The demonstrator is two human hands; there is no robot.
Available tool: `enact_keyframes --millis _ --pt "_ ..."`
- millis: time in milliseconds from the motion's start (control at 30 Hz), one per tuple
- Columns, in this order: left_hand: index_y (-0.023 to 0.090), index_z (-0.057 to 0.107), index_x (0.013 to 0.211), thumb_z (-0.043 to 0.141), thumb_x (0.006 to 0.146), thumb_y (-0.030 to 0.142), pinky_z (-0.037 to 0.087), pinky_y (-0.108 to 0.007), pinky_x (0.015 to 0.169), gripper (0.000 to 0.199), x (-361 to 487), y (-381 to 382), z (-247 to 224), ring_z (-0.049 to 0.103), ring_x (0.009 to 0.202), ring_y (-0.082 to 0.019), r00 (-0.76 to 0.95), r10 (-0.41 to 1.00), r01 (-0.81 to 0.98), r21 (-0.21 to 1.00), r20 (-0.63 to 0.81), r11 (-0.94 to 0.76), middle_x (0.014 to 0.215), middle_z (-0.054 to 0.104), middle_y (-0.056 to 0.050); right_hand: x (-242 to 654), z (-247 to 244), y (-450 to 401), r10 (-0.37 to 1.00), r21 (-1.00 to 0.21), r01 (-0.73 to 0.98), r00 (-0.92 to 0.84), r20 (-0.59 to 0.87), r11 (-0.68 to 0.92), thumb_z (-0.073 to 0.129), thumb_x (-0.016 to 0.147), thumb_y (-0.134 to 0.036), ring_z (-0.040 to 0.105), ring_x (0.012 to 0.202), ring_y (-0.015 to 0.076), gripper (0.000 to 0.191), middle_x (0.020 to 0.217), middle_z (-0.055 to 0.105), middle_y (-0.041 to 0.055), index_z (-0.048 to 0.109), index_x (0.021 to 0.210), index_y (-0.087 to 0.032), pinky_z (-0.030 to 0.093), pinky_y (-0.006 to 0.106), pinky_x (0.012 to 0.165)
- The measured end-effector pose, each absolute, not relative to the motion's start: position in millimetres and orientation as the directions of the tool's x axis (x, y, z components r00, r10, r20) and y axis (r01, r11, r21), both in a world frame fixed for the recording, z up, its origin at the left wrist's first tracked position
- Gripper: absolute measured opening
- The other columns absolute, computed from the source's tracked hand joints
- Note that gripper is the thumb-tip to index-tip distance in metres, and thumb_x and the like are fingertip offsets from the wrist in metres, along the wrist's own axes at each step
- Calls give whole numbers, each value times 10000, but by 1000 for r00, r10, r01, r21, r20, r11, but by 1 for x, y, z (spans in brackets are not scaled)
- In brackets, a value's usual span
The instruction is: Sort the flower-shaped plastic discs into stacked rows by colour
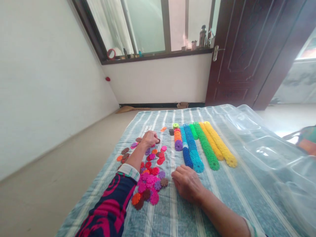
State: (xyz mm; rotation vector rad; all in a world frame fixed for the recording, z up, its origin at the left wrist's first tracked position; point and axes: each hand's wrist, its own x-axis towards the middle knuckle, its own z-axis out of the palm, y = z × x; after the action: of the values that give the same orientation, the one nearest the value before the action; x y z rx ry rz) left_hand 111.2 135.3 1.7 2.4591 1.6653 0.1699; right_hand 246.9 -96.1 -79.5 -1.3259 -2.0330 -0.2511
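My left hand (pixel 150 138) is closed at the far end of a loose pile of mixed discs (pixel 150 178) in pink, red, purple, orange and brown. Its fingers pinch a brown disc (pixel 158 141). My right hand (pixel 187 181) rests on the striped cloth, fingers curled; whether they hold anything is hidden. Beyond it lie overlapping rows of discs: blue (pixel 191 141), green (pixel 206 146) and yellow (pixel 221 144). A shorter row runs from orange to purple (pixel 178 145), with a dark disc (pixel 171 132) beside it.
Clear plastic containers (pixel 261 151) stand along the right side of the cloth-covered surface (pixel 222 204). A couple of orange discs (pixel 163 129) lie near the far edge. Behind are a window sill (pixel 158 58) with small items and a dark door (pixel 243 49).
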Motion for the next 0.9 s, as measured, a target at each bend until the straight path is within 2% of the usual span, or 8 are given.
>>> enact_keyframes --millis 567,700,900 --pt "167 765 751 680 628 158 393 -189 510 150 111 149 -12 613 602 -122 338 940 907 280 -40 -314 620 691 15 246 -79 -97 743 -222 859 -237 627 461 511 857 -88 432 638 153 223 659 541 5 506 664 -198 246 308 601" --pt "161 775 819 660 645 146 409 -191 509 209 109 150 -16 616 588 -121 334 942 904 297 -40 -308 634 701 6 246 -79 -97 732 -228 853 -231 641 469 508 862 -89 434 638 153 228 656 539 4 505 661 -197 247 306 601" --pt "177 785 844 658 650 129 417 -194 541 237 106 150 -16 627 624 -127 352 935 905 269 -37 -330 678 720 2 246 -80 -96 727 -235 848 -228 648 475 503 851 -78 434 640 153 224 652 535 4 507 660 -196 253 303 606"
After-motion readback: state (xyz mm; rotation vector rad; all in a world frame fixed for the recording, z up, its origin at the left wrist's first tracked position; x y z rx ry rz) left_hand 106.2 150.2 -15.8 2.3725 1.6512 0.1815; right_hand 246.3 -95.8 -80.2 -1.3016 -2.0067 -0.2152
